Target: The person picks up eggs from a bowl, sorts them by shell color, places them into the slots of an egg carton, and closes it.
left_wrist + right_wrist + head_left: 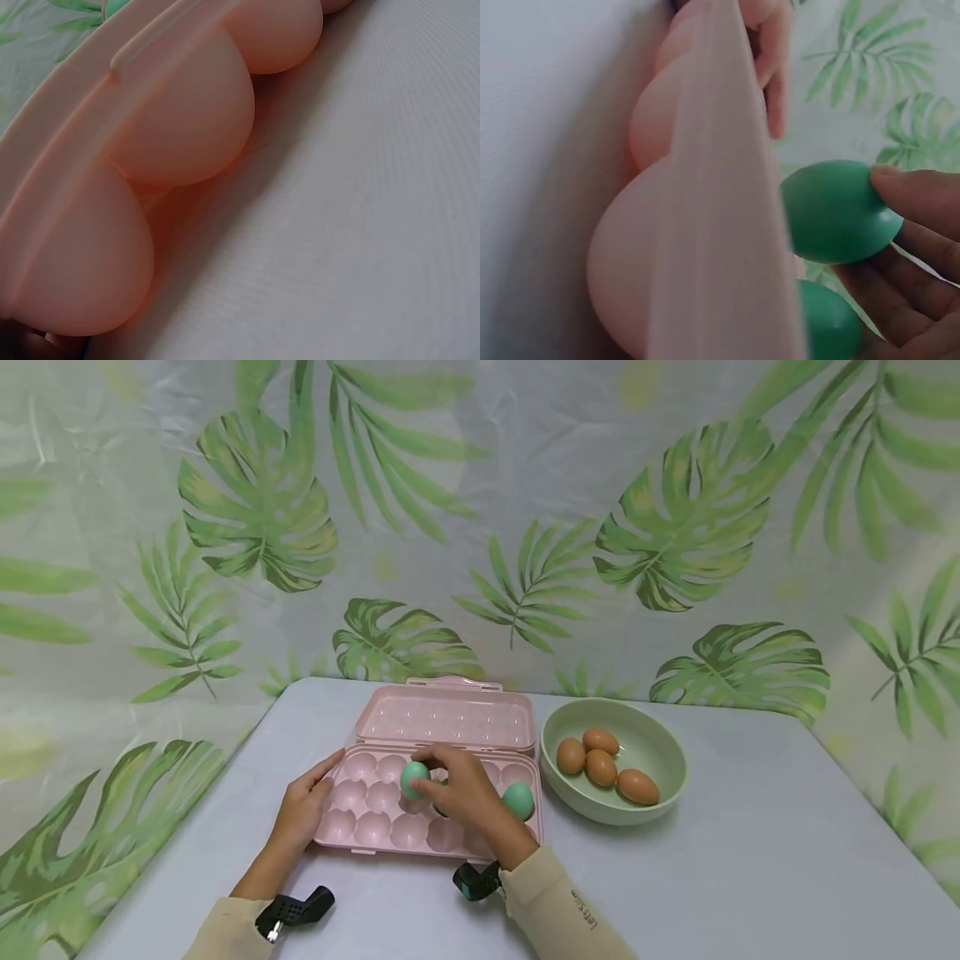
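A pink egg box (372, 828) lies with its lid (444, 717) folded back. Between thumb and fingertips, my right hand (459, 785) pinches a green egg (414, 779) over a middle-row hollow. The right wrist view shows this green egg (840, 214) above the rim, with another green egg (829, 319) lower in the box. A green egg (517, 800) sits in a hollow near the right end; one more, mostly hidden, lies under my right hand. My left hand (302, 802) holds the box's left edge, its fingers partly below the rim in the left wrist view.
A pale green bowl (617, 814) with several brown eggs (601, 768) stands right of the box, close to it. Both are on a white table (735, 860). A leaf-patterned sheet (525, 460) hangs behind. Each wrist wears a black camera mount (296, 910).
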A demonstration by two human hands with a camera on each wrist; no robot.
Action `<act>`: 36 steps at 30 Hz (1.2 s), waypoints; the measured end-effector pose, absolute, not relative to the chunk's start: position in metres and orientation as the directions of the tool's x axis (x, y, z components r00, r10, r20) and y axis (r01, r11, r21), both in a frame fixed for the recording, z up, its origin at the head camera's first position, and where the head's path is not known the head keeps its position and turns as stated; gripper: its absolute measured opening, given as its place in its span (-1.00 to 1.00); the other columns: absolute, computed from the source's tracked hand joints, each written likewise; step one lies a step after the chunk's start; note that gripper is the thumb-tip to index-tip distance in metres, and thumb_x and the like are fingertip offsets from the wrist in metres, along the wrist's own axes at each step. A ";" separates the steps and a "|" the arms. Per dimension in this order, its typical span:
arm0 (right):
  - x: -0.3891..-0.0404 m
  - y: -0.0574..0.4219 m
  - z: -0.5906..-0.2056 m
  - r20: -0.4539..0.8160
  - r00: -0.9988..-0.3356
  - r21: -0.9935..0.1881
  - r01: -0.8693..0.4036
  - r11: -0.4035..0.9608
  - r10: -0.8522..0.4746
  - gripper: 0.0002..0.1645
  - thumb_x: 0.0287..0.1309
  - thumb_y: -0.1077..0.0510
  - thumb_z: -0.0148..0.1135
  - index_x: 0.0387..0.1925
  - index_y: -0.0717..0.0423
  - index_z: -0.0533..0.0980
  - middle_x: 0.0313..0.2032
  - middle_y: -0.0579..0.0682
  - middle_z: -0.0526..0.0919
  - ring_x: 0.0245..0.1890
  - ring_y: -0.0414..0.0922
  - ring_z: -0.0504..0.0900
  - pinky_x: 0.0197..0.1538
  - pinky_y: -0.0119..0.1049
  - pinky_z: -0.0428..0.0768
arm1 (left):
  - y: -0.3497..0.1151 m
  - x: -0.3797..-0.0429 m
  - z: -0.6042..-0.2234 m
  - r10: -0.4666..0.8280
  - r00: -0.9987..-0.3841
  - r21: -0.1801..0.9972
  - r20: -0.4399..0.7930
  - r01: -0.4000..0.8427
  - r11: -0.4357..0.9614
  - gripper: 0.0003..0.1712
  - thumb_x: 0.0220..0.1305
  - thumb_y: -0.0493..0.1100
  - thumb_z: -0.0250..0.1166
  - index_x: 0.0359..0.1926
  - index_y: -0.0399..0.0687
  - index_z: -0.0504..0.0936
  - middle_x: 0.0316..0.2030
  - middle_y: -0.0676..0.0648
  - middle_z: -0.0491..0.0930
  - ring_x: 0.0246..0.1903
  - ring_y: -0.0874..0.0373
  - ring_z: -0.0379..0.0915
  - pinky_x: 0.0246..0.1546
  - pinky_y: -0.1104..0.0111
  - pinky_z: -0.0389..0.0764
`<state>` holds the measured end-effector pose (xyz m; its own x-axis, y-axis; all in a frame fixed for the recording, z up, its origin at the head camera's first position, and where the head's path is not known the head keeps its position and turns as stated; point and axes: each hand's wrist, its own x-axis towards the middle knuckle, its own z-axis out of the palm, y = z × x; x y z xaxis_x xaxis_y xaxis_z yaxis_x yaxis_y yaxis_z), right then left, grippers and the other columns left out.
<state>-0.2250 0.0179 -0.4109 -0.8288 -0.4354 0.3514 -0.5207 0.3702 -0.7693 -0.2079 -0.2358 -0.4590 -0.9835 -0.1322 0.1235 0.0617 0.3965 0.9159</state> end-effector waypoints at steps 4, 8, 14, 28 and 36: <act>-0.225 0.015 -0.413 0.332 -0.833 -0.772 -0.509 0.381 -0.442 -0.67 0.13 0.21 0.33 -0.04 0.18 0.58 -0.12 -0.03 0.67 -0.07 -0.07 0.62 0.05 -0.05 0.57 | -0.238 -0.207 -0.459 -0.133 -0.983 0.913 0.129 0.065 0.402 -0.50 0.43 -0.29 -0.09 0.35 -0.16 0.38 0.36 -0.14 0.28 0.41 -0.04 0.03 0.41 0.08 0.04; -0.226 0.015 -0.414 0.323 -0.832 -0.764 -0.510 0.395 -0.450 -0.69 0.14 0.22 0.32 -0.05 0.17 0.59 -0.10 -0.03 0.67 -0.07 -0.06 0.63 0.03 -0.06 0.59 | -0.238 -0.207 -0.458 -0.131 -0.982 0.911 0.136 0.072 0.406 -0.50 0.43 -0.29 -0.09 0.35 -0.16 0.37 0.37 -0.14 0.28 0.41 -0.04 0.03 0.41 0.07 0.03; -0.228 0.016 -0.416 0.310 -0.834 -0.759 -0.506 0.410 -0.456 -0.66 0.12 0.23 0.32 -0.03 0.19 0.59 -0.12 -0.03 0.68 -0.08 -0.08 0.64 0.00 -0.11 0.60 | -0.239 -0.207 -0.457 -0.131 -0.983 0.914 0.130 0.068 0.400 -0.50 0.44 -0.28 -0.10 0.35 -0.16 0.36 0.37 -0.14 0.27 0.42 -0.05 0.01 0.41 0.06 0.02; -0.227 0.018 -0.418 0.286 -0.833 -0.765 -0.497 0.411 -0.474 -0.63 0.11 0.23 0.36 -0.02 0.23 0.56 -0.16 0.01 0.68 -0.10 -0.05 0.65 -0.03 -0.15 0.62 | -0.236 -0.211 -0.460 -0.130 -0.986 0.923 0.108 0.051 0.382 -0.50 0.44 -0.28 -0.10 0.36 -0.15 0.35 0.38 -0.12 0.25 0.43 -0.02 -0.01 0.42 0.09 0.01; -0.224 0.017 -0.419 0.247 -0.849 -0.775 -0.463 0.430 -0.468 -0.64 0.11 0.23 0.35 -0.02 0.17 0.56 -0.17 -0.06 0.66 -0.13 -0.15 0.61 0.03 -0.22 0.58 | -0.236 -0.209 -0.463 -0.131 -0.983 0.919 0.125 0.065 0.389 -0.50 0.44 -0.29 -0.10 0.35 -0.18 0.36 0.37 -0.14 0.27 0.42 -0.04 0.02 0.41 0.08 0.03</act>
<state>-0.2237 0.0168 -0.4192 -0.8485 -0.4682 0.2466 -0.4626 0.4302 -0.7752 -0.2095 -0.2363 -0.4625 -0.9835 -0.1312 0.1248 0.0647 0.3894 0.9188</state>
